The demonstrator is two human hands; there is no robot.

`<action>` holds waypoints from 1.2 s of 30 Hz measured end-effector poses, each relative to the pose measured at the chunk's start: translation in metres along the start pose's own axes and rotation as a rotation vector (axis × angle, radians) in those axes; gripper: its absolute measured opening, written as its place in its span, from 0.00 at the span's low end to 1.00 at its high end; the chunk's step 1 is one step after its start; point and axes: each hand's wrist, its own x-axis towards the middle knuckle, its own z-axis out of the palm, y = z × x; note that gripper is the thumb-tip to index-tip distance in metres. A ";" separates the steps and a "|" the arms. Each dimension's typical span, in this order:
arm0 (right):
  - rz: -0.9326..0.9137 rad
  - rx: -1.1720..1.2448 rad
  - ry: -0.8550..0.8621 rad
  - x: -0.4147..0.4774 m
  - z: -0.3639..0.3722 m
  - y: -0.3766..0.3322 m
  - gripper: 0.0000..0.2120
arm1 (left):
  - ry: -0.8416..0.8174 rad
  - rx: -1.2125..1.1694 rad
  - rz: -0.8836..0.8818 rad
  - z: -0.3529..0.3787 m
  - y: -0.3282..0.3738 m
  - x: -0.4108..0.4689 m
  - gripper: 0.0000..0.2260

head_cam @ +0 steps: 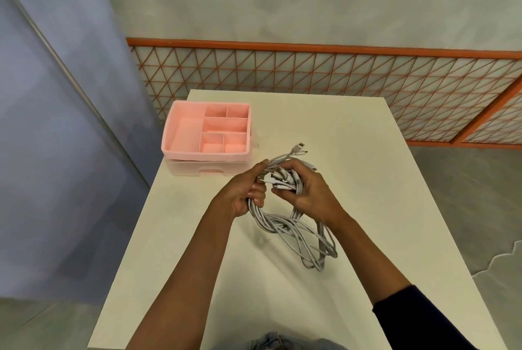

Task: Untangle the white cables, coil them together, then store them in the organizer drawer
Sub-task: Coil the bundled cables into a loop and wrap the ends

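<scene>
A bundle of white cables (296,234) hangs in loops above the cream table (353,152). My left hand (243,191) grips the bundle's left strands, and my right hand (305,190) holds the gathered plug ends just beside it. A few plugs stick out past my fingers toward the far side. The pink organizer (183,132) stands at the table's far left corner. Its top tray has several open compartments, and a pale drawer (209,170) sits pushed in below it.
An orange lattice railing (339,75) runs behind the table. A bluish wall panel (56,123) rises on the left. Grey floor surrounds the table on both sides.
</scene>
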 end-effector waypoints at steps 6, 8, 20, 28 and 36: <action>0.018 -0.006 0.076 0.000 0.006 0.003 0.10 | 0.066 0.069 0.063 0.002 0.004 0.002 0.21; 0.081 0.048 0.102 0.001 0.007 0.005 0.10 | 0.088 0.070 0.094 0.003 0.003 0.003 0.22; 0.027 -0.213 0.176 -0.001 0.007 0.005 0.10 | 0.294 0.026 0.268 0.000 0.000 0.000 0.21; -0.183 -0.429 0.291 -0.001 0.020 -0.008 0.10 | 0.389 0.056 0.365 -0.002 0.003 0.002 0.20; 0.088 0.329 0.231 0.029 0.007 -0.060 0.11 | 0.352 0.249 0.405 0.002 -0.023 0.011 0.18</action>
